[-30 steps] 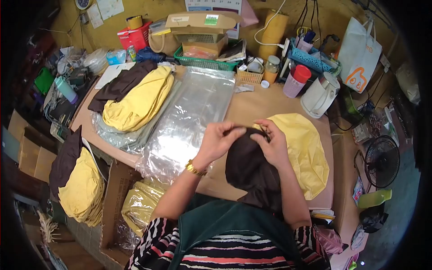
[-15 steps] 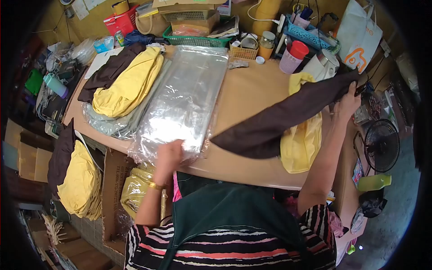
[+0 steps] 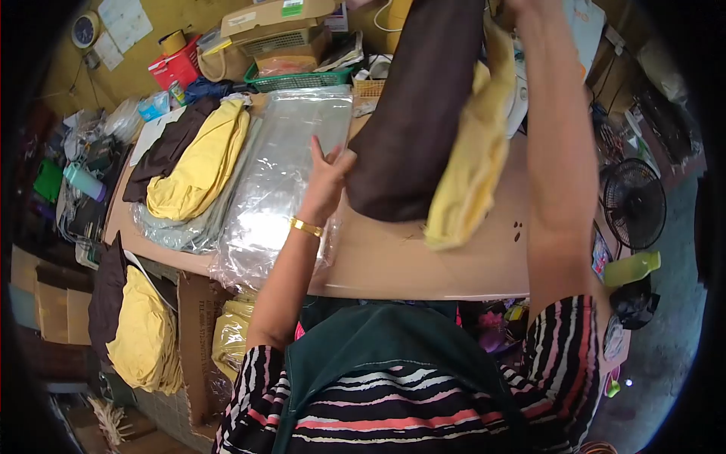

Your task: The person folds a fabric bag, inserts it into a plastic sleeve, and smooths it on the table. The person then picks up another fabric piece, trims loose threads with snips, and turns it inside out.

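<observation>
A brown-and-yellow cloth piece (image 3: 416, 113) hangs raised over the table, its lower end above the tabletop. At the top edge of the view, my right hand (image 3: 531, 9) is closed on its upper part; the fingers are partly cut off and blurred. Beside the brown edge is my left hand (image 3: 327, 178), thumb and index finger apart, nothing visibly held. Whether it touches the cloth I cannot tell. Under and behind this hand lies a stack of clear plastic bags (image 3: 283, 151). Folded brown and yellow cloth (image 3: 200, 163) lies on plastic to its left.
A further pile of yellow and brown cloths (image 3: 140, 325) sits left of the table, near a cardboard box (image 3: 198, 348). A green basket (image 3: 302, 80) holding boxes stands at the back. To the right are a black fan (image 3: 634, 203) and a green bottle (image 3: 632, 268).
My right hand has lifted the cloth up and away from me, and the yellow part now hangs beside the brown. My left hand has moved forward and right toward the cloth's edge.
</observation>
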{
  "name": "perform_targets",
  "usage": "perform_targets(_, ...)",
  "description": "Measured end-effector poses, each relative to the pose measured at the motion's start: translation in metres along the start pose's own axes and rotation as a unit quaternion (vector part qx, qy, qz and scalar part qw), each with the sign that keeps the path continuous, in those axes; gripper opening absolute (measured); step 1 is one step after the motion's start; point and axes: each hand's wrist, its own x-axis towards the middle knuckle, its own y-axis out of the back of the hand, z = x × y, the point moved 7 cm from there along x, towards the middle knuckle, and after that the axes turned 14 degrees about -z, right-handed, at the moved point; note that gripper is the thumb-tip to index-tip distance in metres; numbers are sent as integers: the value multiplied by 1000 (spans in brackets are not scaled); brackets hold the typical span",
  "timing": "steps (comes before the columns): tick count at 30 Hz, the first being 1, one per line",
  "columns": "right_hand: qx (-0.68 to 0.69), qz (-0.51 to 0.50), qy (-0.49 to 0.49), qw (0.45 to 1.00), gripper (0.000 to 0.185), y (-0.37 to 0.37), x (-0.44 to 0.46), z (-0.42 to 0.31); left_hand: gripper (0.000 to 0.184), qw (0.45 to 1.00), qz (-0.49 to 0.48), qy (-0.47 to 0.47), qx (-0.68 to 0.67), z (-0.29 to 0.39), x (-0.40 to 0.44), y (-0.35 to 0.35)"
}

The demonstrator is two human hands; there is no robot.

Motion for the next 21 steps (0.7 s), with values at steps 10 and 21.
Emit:
perform_targets(10,2,-87,-19,996,27,2,23,-17,52,928,-25,-369,-40,274,-63,38)
perform_targets(21,104,-269,-96,953,36,-121,-73,60,39,984,-68,-83,144,123,53,-26)
